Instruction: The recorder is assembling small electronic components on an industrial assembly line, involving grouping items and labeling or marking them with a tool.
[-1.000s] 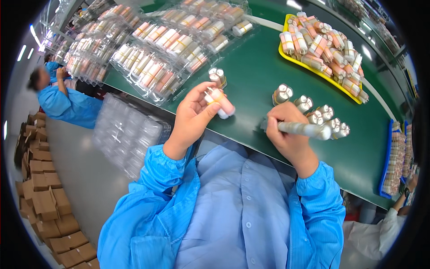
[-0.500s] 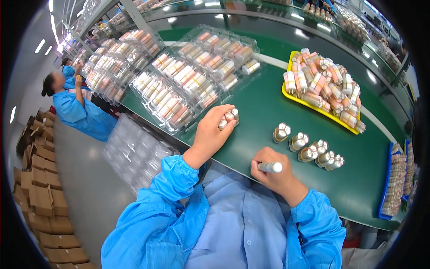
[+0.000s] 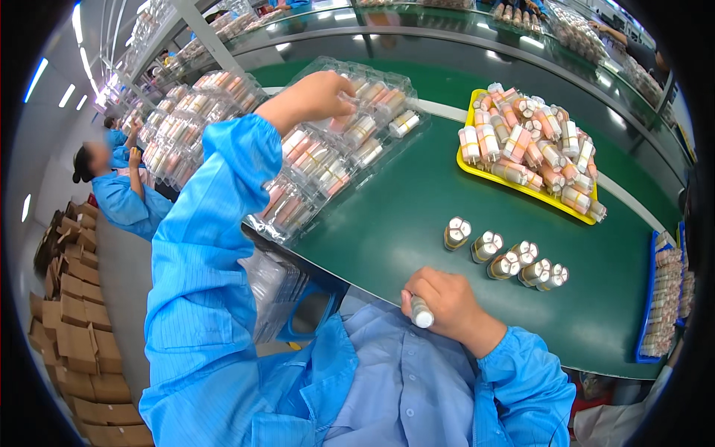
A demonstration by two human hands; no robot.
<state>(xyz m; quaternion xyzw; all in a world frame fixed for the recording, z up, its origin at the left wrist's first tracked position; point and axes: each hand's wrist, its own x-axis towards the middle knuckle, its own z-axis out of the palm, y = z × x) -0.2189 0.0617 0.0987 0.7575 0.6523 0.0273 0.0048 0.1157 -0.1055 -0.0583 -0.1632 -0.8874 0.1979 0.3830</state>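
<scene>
My left hand (image 3: 320,98) is over the clear plastic blister tray (image 3: 316,216), its fingers curled down among bundles of small pink and white cylinders. What they grip, if anything, is hidden. Near the table's front edge, my right hand (image 3: 447,302) is closed around a thick white marker-like stick (image 3: 421,313), whose pale round end faces up toward me. Beyond that hand, several upright bundles of white-topped cylinders (image 3: 488,246) stand on the green table (image 3: 387,231). They are apart from both hands.
A yellow tray (image 3: 514,195) heaped with cylinder bundles lies at the far right. Blue trays (image 3: 645,313) of similar parts stand at the right edge. Stacked blister packs (image 3: 179,134) line the left. A co-worker (image 3: 119,195) in blue is beyond, near cardboard boxes (image 3: 78,335).
My left hand has moved from the table's middle, where it held a cylinder bundle, up and left over the blister tray. My right hand shifted slightly toward me, still gripping the marker-like stick.
</scene>
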